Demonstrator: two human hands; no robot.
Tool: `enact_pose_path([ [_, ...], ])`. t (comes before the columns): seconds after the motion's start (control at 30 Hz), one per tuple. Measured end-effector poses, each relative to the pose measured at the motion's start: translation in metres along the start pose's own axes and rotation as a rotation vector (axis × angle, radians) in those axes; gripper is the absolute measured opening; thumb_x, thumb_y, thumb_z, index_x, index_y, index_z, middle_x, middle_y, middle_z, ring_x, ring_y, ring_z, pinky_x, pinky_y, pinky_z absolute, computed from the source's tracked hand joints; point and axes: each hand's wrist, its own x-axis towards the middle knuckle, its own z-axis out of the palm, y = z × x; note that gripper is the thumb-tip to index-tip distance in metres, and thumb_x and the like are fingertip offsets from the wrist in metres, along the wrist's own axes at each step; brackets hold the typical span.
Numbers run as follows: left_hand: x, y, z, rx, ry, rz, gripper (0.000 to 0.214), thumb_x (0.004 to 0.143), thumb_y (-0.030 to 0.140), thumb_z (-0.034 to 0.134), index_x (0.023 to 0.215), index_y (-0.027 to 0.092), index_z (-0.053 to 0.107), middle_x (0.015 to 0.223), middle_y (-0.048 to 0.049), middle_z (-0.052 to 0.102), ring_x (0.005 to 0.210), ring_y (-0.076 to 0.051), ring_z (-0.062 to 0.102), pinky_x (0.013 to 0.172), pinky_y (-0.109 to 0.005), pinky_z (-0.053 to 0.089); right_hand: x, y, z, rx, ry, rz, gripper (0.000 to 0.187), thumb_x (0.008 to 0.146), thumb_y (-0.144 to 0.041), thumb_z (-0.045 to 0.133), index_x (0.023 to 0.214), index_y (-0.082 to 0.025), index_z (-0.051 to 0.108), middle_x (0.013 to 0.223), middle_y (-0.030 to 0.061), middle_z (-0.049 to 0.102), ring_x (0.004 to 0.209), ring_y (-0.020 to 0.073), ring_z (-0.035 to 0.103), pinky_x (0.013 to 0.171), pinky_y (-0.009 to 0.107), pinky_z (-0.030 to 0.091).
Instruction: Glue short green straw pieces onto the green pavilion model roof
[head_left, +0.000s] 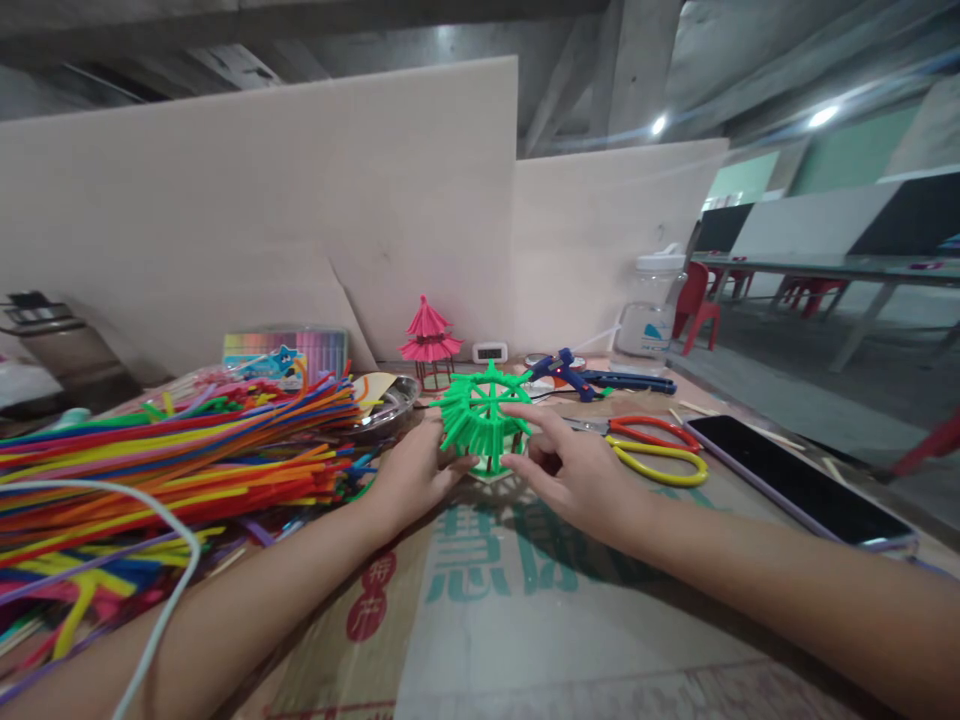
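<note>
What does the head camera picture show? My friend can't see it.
A left hand and a right hand hold a small green pipe-cleaner roof on a table. Colourful pipe cleaners are piled on the left; scissors, a phone and a glue gun lie on the right.

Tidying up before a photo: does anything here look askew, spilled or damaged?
Nothing looks damaged. The left hand and right hand hold the green model. Only the pipe cleaners sprawl loosely, a white cable looped over them.
</note>
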Motion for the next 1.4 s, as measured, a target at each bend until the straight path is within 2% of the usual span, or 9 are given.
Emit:
enact_pose_path([
  [0.13,0.0,0.001,-0.001,-0.005,0.008,0.016,0.042,0.091,0.049,0.059,0.119,0.018,0.06,0.123,-0.0146,0.067,0.117,-0.034,0.063,0.095,-0.047,0.052,0.0,-0.003,-0.001,0.007,-0.068,0.055,0.043,0.097,-0.03,0.055,0.138,-0.016,0.05,0.06,-0.0068,0.055,0.05,0.0138,0.047,0.055,0.025,0.035],
  [0.33,-0.001,0.0,0.001,0.016,0.007,-0.018,0.042,0.089,0.049,0.061,0.118,0.018,0.06,0.12,-0.0148,0.068,0.113,-0.035,0.064,0.093,-0.048,0.052,0.0,-0.006,-0.001,-0.006,-0.086,0.08,0.039,0.096,-0.028,0.053,0.134,-0.016,0.053,0.059,-0.007,0.054,0.049,0.0136,0.045,0.054,0.024,0.034],
  [0.57,-0.002,-0.005,0.004,0.013,0.018,-0.024,0.042,0.089,0.05,0.062,0.119,0.02,0.061,0.117,-0.0135,0.069,0.111,-0.033,0.066,0.09,-0.045,0.054,0.0,-0.002,0.002,-0.073,-0.07,0.017,0.036,0.097,-0.025,0.054,0.132,-0.017,0.056,0.055,-0.0078,0.053,0.046,0.0134,0.043,0.05,0.024,0.03],
  [0.7,-0.001,-0.003,0.003,-0.008,0.014,-0.011,0.043,0.09,0.05,0.061,0.121,0.02,0.06,0.121,-0.0135,0.069,0.113,-0.033,0.065,0.092,-0.044,0.053,-0.001,-0.001,0.002,-0.089,-0.025,-0.033,0.04,0.097,-0.026,0.053,0.136,-0.016,0.052,0.056,-0.0072,0.056,0.046,0.0139,0.046,0.051,0.025,0.032],
  [0.93,0.001,0.0,0.002,-0.034,0.007,-0.025,0.043,0.091,0.046,0.061,0.124,0.02,0.059,0.126,-0.0128,0.067,0.118,-0.031,0.064,0.098,-0.045,0.052,-0.004,0.003,0.003,-0.062,-0.013,-0.06,0.018,0.097,-0.026,0.049,0.11,-0.019,0.059,0.06,-0.0039,0.064,0.048,0.0138,0.053,0.053,0.025,0.037],
  [1.4,0.001,-0.003,0.003,-0.045,0.007,0.009,0.041,0.092,0.05,0.058,0.122,0.021,0.059,0.124,-0.0126,0.068,0.117,-0.031,0.064,0.098,-0.045,0.052,-0.006,0.005,0.006,-0.107,0.001,-0.126,0.03,0.097,-0.023,0.046,0.125,-0.016,0.054,0.06,-0.0042,0.062,0.047,0.014,0.05,0.052,0.026,0.036],
])
